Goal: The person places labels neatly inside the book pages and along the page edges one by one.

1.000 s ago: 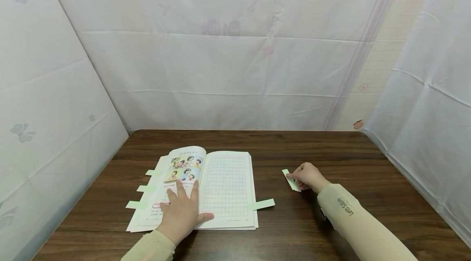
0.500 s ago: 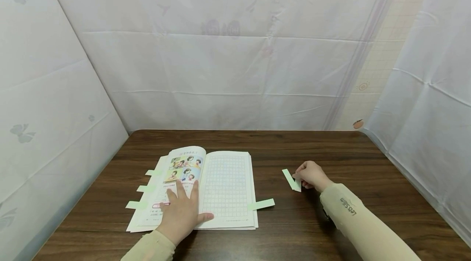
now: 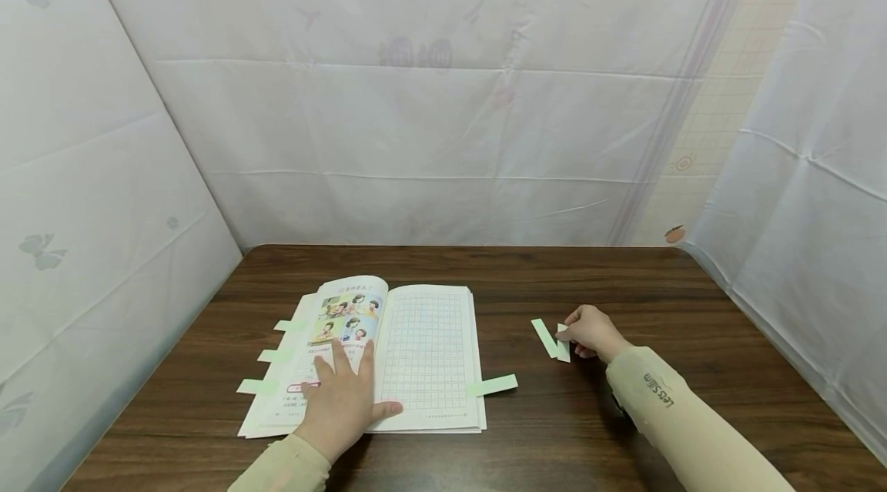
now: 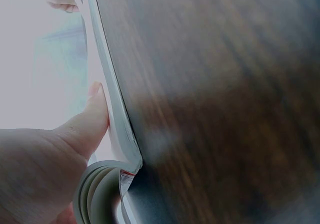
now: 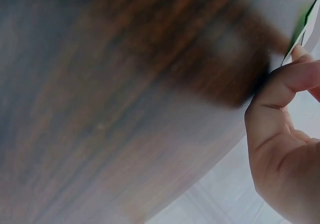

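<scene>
An open book (image 3: 430, 353) lies on the table, a picture page on the left and a grid page on the right. My left hand (image 3: 341, 403) rests on it with fingers spread, the thumb (image 4: 92, 119) across the lower part of the grid page. To the right of the book, my right hand (image 3: 592, 332) pinches a pale green paper strip (image 3: 563, 349) between thumb and fingertips. A second pale green strip (image 3: 543, 336) lies on the wood just left of it, their lower ends close together. In the right wrist view the pinched strip (image 5: 300, 32) shows edge-on.
Several pale green tabs (image 3: 266, 356) stick out from the book's left edge. One more tab (image 3: 500, 385) juts from its right edge toward the right hand. The dark wooden table (image 3: 624, 276) meets white curtains (image 3: 416, 130) at the back and sides.
My right hand has drawn one strip to the right and peeled it away from the other, so the two now stand as separate pieces. The left hand and book have not moved.
</scene>
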### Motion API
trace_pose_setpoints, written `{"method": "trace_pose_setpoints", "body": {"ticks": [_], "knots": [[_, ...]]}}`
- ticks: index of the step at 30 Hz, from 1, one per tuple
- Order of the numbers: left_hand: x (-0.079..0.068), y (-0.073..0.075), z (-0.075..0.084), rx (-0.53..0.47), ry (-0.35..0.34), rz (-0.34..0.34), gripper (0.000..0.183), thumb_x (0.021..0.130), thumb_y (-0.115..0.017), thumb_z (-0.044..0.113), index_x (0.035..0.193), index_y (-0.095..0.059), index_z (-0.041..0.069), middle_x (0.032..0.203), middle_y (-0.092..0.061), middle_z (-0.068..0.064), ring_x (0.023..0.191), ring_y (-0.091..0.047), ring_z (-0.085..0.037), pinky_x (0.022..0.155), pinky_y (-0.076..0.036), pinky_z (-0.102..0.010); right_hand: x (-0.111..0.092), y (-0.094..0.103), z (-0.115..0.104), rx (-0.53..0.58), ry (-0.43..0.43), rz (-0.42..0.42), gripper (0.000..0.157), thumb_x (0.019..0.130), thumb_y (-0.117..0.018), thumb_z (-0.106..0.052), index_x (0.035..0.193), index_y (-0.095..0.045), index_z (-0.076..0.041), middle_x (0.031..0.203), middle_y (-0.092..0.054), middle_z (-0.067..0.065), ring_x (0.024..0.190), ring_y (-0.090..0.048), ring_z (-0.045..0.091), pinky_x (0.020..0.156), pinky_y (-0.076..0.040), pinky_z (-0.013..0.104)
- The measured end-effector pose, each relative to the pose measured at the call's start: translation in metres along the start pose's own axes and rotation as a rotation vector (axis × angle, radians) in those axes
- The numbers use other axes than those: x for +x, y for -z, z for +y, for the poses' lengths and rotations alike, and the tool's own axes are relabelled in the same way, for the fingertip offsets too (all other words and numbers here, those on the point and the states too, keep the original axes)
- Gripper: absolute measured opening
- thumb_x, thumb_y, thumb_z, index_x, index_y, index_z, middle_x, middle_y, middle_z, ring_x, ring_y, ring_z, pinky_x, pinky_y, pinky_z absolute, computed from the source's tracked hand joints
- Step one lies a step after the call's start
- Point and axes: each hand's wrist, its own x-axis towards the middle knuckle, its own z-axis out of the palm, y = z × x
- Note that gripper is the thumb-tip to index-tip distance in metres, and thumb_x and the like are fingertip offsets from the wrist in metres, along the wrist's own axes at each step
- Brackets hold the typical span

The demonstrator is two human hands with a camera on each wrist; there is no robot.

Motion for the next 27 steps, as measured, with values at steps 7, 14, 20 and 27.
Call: {"method": "trace_pose_setpoints", "body": {"ticks": [7, 14, 20, 27], "knots": [[0.0001, -0.0003, 0.0002, 0.0, 0.003, 0.0, 0.103, 0.068, -0.074, 0.069, 0.142, -0.049, 0.002, 0.135, -0.039, -0.049, 0.115, -0.044, -0.069, 0.077, -0.046, -0.077, -0.0005, 0.0016, -0.0001, -0.022, 0.007, -0.004, 0.023, 0.088, -0.072, -0.008, 0.101, -0.06, 0.006, 0.076, -0.055, 0.007, 0.05, -0.049, 0.01, 0.049, -0.047, 0.022], [0.0003, -0.0008, 0.0, 0.001, -0.003, 0.008, 0.103, 0.068, -0.074, 0.069, 0.142, -0.049, 0.002, 0.135, -0.04, -0.049, 0.115, -0.045, -0.069, 0.076, -0.046, -0.077, -0.0024, 0.0028, -0.0017, -0.003, 0.032, 0.019, 0.018, 0.087, -0.072, -0.006, 0.096, -0.06, 0.005, 0.085, -0.062, 0.012, 0.054, -0.053, 0.012, 0.051, -0.05, 0.023], [-0.0001, 0.0004, 0.0001, 0.002, -0.005, -0.001, 0.103, 0.069, -0.073, 0.069, 0.142, -0.049, 0.001, 0.135, -0.039, -0.05, 0.115, -0.044, -0.07, 0.076, -0.046, -0.076, -0.0019, 0.0027, -0.003, 0.014, 0.035, 0.042, 0.017, 0.084, -0.072, -0.002, 0.095, -0.062, 0.005, 0.082, -0.064, 0.012, 0.056, -0.056, 0.012, 0.051, -0.053, 0.024], [-0.0004, 0.0014, 0.0001, -0.005, 0.003, -0.015, 0.103, 0.07, -0.073, 0.069, 0.143, -0.048, 0.001, 0.136, -0.038, -0.05, 0.116, -0.043, -0.07, 0.077, -0.045, -0.077, -0.0018, 0.0055, -0.0042, 0.015, 0.052, 0.053, 0.031, 0.083, -0.074, -0.001, 0.107, -0.058, 0.009, 0.086, -0.063, 0.015, 0.058, -0.058, 0.014, 0.052, -0.052, 0.024]]}}
